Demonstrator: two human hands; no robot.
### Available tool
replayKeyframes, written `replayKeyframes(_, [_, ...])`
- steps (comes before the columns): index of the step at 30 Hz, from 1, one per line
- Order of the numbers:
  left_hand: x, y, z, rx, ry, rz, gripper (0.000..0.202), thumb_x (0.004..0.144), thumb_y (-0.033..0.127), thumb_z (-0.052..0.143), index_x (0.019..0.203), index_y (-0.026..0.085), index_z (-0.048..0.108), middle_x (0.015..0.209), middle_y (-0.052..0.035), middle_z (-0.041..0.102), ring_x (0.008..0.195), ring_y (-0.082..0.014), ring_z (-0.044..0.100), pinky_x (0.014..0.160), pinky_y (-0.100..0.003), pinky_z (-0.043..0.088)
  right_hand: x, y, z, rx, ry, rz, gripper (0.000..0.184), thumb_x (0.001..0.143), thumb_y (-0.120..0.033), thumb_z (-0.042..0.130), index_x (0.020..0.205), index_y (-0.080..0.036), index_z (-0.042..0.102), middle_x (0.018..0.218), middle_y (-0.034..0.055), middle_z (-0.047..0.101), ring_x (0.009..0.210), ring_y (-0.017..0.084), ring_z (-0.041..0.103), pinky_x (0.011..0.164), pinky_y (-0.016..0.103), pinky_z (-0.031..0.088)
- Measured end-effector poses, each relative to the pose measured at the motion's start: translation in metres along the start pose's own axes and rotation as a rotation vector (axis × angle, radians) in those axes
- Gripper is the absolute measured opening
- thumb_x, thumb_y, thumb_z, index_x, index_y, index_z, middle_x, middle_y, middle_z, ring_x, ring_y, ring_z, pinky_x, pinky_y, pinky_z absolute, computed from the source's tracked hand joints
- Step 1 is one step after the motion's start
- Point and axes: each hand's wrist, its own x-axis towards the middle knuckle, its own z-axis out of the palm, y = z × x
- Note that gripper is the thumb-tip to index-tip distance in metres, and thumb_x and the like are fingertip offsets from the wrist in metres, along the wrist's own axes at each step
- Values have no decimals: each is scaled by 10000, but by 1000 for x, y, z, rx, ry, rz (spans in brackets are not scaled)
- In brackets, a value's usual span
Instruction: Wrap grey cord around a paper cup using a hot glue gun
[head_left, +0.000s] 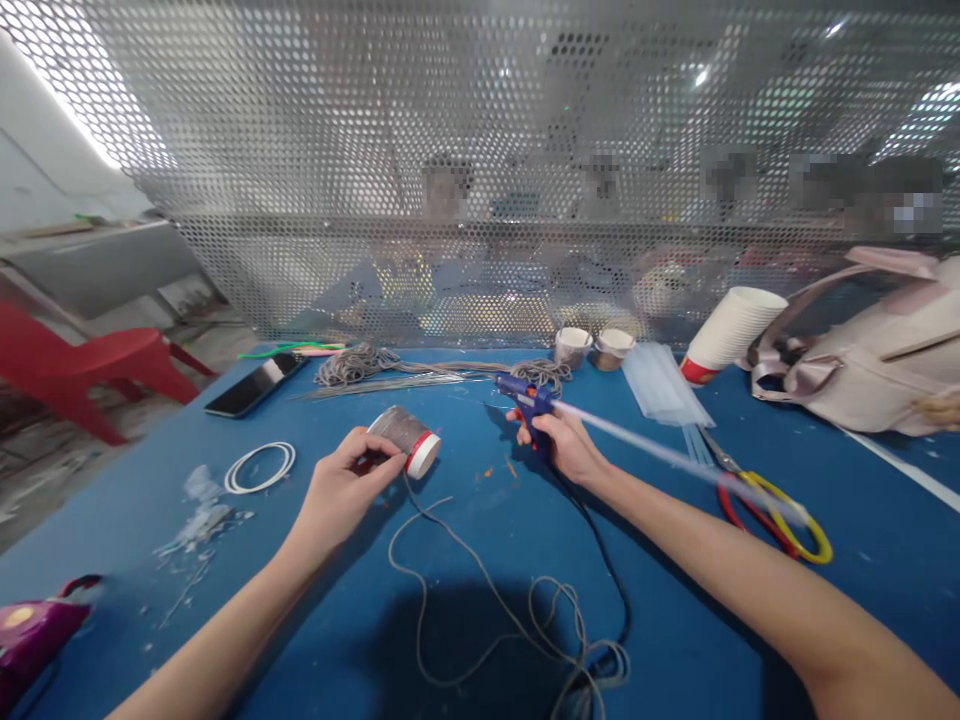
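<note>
My left hand [358, 475] grips a paper cup [406, 436] lying on its side, its body wrapped in grey cord and its white and red end pointing right. From the cup a loose grey cord [480, 560] trails over the blue table toward me in loops. Held in my right hand [564, 443] is a blue hot glue gun [529, 400], its nozzle aimed to the left and apart from the cup. A long clear glue stick [652, 440] sticks out of its back, and a black cable [600, 550] runs down from its handle.
Scissors [772, 510], glue sticks [664, 385] and stacked cups [731, 330] lie right, near a pink bag [877, 340]. Two small cups [574, 346] and cord bundles [356, 365] line the back. A phone [257, 385], white cord ring [260, 468] and scraps [199, 520] are left.
</note>
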Motion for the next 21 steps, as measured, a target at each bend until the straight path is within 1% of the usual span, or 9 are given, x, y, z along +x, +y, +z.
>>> replayKeyframes(1, [0, 0, 1, -1, -7, -3, 151, 672, 349, 658, 621, 208, 639, 660, 20, 553, 586, -120, 492, 552, -248, 398, 6, 1, 1, -32, -12, 4, 318, 787, -323, 362, 897, -138, 596, 703, 46, 634, 588, 139, 577, 627, 287, 500])
replayKeyframes(3, [-2, 1, 3, -3, -27, 1, 149, 671, 346, 650, 614, 208, 643, 655, 17, 558, 581, -122, 499, 550, -250, 404, 16, 1, 3, -102, -25, 14, 338, 811, -334, 356, 843, -134, 626, 579, 13, 572, 552, 143, 556, 601, 281, 486])
replayKeyframes(4, [-3, 2, 4, -4, -39, 6, 150, 672, 344, 646, 609, 208, 645, 650, 17, 557, 578, -121, 500, 548, -249, 406, 21, 2, 5, -147, -34, 21, 328, 814, -350, 386, 817, -138, 637, 542, -1, 547, 536, 145, 546, 585, 277, 477])
replayKeyframes(6, [-5, 3, 7, -8, -61, 17, 154, 673, 340, 642, 599, 205, 646, 642, 19, 550, 574, -118, 500, 546, -246, 407, 27, 2, 10, -253, -58, 29, 272, 802, -359, 475, 800, -155, 656, 546, -14, 552, 561, 152, 551, 590, 273, 466])
replayKeyframes(9, [-9, 4, 11, -15, -94, 10, 157, 677, 334, 640, 601, 197, 649, 644, 23, 537, 572, -111, 499, 546, -240, 407, 29, 2, 16, -424, -79, 14, 178, 782, -308, 568, 860, -189, 675, 706, 1, 636, 735, 181, 590, 702, 290, 468])
replayKeyframes(11, [-11, 6, 13, -20, -110, -5, 150, 673, 328, 642, 607, 194, 650, 652, 24, 537, 575, -109, 499, 548, -239, 407, 26, 2, 18, -534, -77, -1, 159, 784, -292, 601, 880, -188, 674, 825, 36, 661, 861, 214, 587, 795, 322, 451])
replayKeyframes(14, [-15, 9, 15, -24, -126, -22, 148, 674, 326, 641, 613, 192, 647, 659, 21, 539, 576, -108, 499, 546, -241, 406, 22, -1, 18, -671, -71, -6, 151, 797, -293, 624, 882, -178, 672, 911, 88, 665, 941, 246, 573, 866, 355, 418])
replayKeyframes(18, [-17, 14, 16, -30, -136, -31, 140, 677, 319, 647, 615, 194, 649, 660, 23, 537, 564, -104, 493, 527, -234, 402, 18, -6, 10, -769, -68, 4, 242, 798, -354, 628, 953, -170, 657, 997, 113, 666, 976, 262, 584, 866, 384, 431])
replayKeyframes(21, [-18, 15, 16, -39, -132, -31, 141, 681, 319, 647, 616, 194, 651, 661, 26, 532, 570, -103, 496, 530, -228, 403, 8, -10, -2, -787, -28, -1, 353, 761, -398, 658, 1017, -157, 632, 1101, 135, 644, 1052, 273, 572, 920, 411, 420])
